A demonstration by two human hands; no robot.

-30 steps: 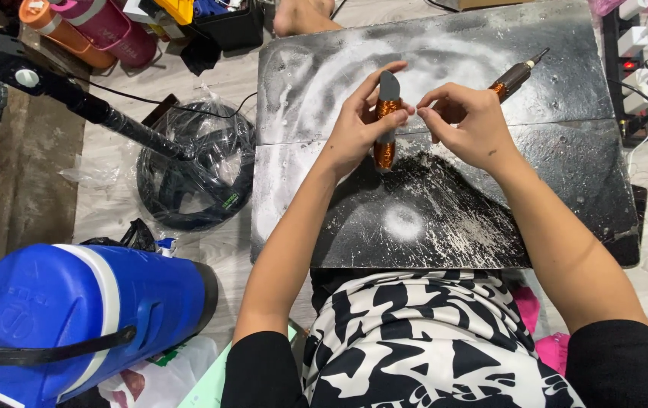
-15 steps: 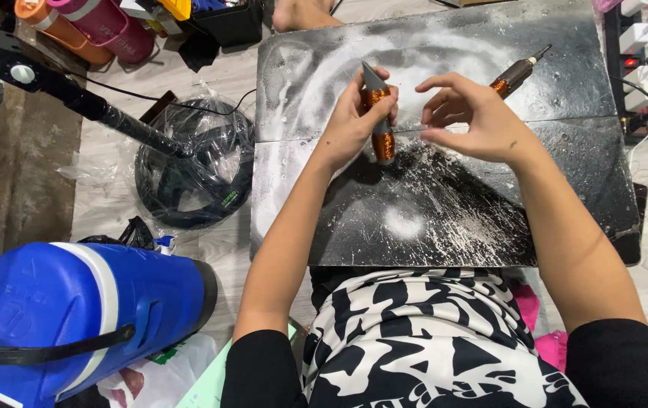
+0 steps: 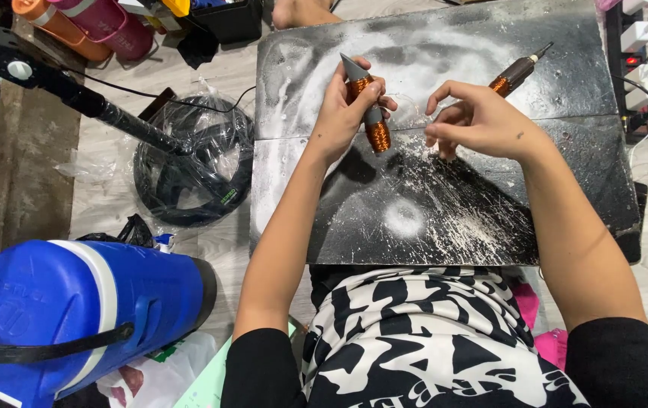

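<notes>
My left hand (image 3: 343,113) grips a small spool wound with copper wire (image 3: 374,132), with a grey cone at its top end, tilted above a dark, white-dusted work board (image 3: 445,219). My right hand (image 3: 475,121) hovers just right of the spool, fingers bent and pinched as if on a very fine wire; the wire itself is too thin to see clearly. A copper-and-black pen-shaped tool (image 3: 516,72) lies on the board beyond my right hand.
A blue cooler jug (image 3: 75,317) lies at lower left. A coil of black hose in clear plastic (image 3: 192,162) sits left of the board, under a black fan pole (image 3: 97,109). A power strip with plugs (image 3: 641,60) is at far right. Bottles (image 3: 90,26) stand at top left.
My hands have drawn apart: the right hand moved to the right away from the spool. The left hand tilted the spool so its grey cone points up and left.
</notes>
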